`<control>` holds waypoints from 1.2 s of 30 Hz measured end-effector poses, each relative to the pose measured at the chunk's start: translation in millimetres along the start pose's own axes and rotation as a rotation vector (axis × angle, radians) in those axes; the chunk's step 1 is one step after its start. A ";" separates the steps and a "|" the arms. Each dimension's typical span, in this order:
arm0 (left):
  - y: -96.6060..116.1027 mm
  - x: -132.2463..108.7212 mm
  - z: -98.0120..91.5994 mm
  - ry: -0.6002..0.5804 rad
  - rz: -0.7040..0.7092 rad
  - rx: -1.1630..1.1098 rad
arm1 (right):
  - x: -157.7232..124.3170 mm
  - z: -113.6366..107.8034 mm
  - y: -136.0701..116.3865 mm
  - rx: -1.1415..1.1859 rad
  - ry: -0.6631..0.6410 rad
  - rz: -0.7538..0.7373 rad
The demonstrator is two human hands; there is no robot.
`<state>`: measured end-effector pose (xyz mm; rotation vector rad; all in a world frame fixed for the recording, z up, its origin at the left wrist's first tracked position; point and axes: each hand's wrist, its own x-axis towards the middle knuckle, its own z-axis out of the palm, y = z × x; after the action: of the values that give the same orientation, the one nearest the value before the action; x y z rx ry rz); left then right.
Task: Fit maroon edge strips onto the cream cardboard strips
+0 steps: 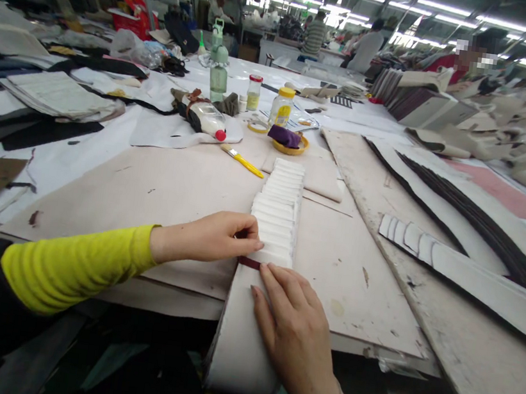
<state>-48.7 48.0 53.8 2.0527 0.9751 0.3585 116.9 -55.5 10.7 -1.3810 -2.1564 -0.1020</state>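
Observation:
A stack of overlapping white strips (276, 215) runs away from me over the pale work board, its far part fanned in narrow steps. The nearest strip (244, 343) is long and smooth and hangs over the table's front edge. A dark red band (250, 262) crosses the stack between my hands. My left hand (226, 237) is closed at the stack's left edge, thumb and fingers pressed together; what they pinch is hidden. Flat on the nearest strip lies my right hand (293, 317), fingers stretched, fingertips by the red band's right end.
Beyond the stack lie a yellow brush (244, 161), a yellow tape roll (292, 144) with purple cloth, and a yellow-lidded jar (282, 108). A green spray bottle (218, 75) stands farther back. Dark-edged strips (466, 275) lie at right. Several people work in the background.

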 end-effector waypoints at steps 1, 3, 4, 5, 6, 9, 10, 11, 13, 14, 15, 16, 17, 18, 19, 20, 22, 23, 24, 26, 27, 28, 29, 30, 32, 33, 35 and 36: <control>1.6 1.4 -0.7 -0.018 -0.042 -0.089 | -0.6 0.2 0.0 0.008 0.008 0.001; 4.8 6.0 -2.1 -0.039 -0.127 -0.197 | -1.7 0.5 -0.1 0.024 0.031 0.002; 6.9 9.3 -2.4 -0.058 -0.151 -0.195 | -2.0 0.6 -0.2 0.030 0.043 0.003; 9.4 13.0 -2.3 -0.089 -0.154 -0.159 | -2.0 0.7 -0.3 0.034 0.054 0.004; 12.4 17.1 -1.5 -0.130 -0.137 -0.101 | -1.9 0.6 -0.6 0.037 0.061 0.005; 21.9 30.2 4.7 -0.233 -0.037 0.083 | -1.0 -0.4 -1.2 0.038 0.063 0.020; 24.6 34.1 7.7 -0.247 -0.006 0.127 | -0.7 -0.9 -1.2 0.040 0.064 0.027; 26.6 37.3 10.9 -0.254 0.018 0.166 | -0.5 -1.4 -1.0 0.046 0.067 0.031; 28.3 41.4 16.7 -0.254 0.052 0.225 | -0.5 -2.1 0.1 0.064 0.076 0.036; 28.0 42.1 18.9 -0.248 0.074 0.252 | -0.8 -2.3 1.1 0.075 0.078 0.040; 27.1 42.0 20.7 -0.234 0.100 0.284 | -1.3 -2.4 2.2 0.084 0.079 0.046; 25.9 41.1 22.0 -0.212 0.129 0.322 | -1.9 -2.3 3.5 0.092 0.081 0.052; 24.6 39.5 22.9 -0.187 0.158 0.361 | -2.5 -2.2 4.8 0.098 0.084 0.059; 23.3 37.3 23.6 -0.156 0.184 0.397 | -3.1 -2.0 6.1 0.101 0.090 0.069; 22.4 34.7 24.3 -0.123 0.206 0.428 | -3.7 -1.7 7.1 0.103 0.097 0.080; 21.8 31.9 25.2 -0.089 0.225 0.454 | -4.1 -1.6 7.9 0.106 0.103 0.092; 21.2 26.2 28.1 -0.033 0.275 0.502 | -4.8 -1.1 8.8 0.115 0.116 0.121; 21.1 23.6 30.0 -0.016 0.308 0.525 | -5.1 -0.7 8.9 0.121 0.121 0.137; 21.0 21.3 32.2 -0.003 0.341 0.548 | -5.6 -0.1 8.9 0.124 0.129 0.151; 20.4 17.7 36.9 0.017 0.396 0.586 | -6.9 1.6 8.9 0.119 0.155 0.176; 20.0 16.3 39.2 0.028 0.414 0.602 | -7.8 2.8 9.0 0.109 0.172 0.192; 19.4 15.1 41.3 0.041 0.427 0.616 | -8.8 4.1 9.1 0.095 0.190 0.210; 18.9 14.1 43.2 0.053 0.433 0.630 | -9.7 5.3 9.3 0.078 0.207 0.228; 18.4 13.1 44.9 0.062 0.437 0.645 | -10.6 6.5 9.5 0.063 0.220 0.246; 17.5 11.2 47.5 0.065 0.439 0.684 | -11.6 8.3 9.9 0.042 0.227 0.277; 17.0 10.3 48.4 0.061 0.439 0.707 | -11.7 8.9 10.3 0.037 0.224 0.286; 15.8 8.7 49.7 0.055 0.440 0.749 | -10.8 9.6 11.6 0.040 0.206 0.295; 15.0 8.1 50.2 0.055 0.443 0.764 | -10.0 9.8 12.6 0.047 0.194 0.297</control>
<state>-8.1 20.7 33.2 2.9843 0.7373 0.2925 126.6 -54.2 -5.4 -1.5787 -1.7667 -0.0673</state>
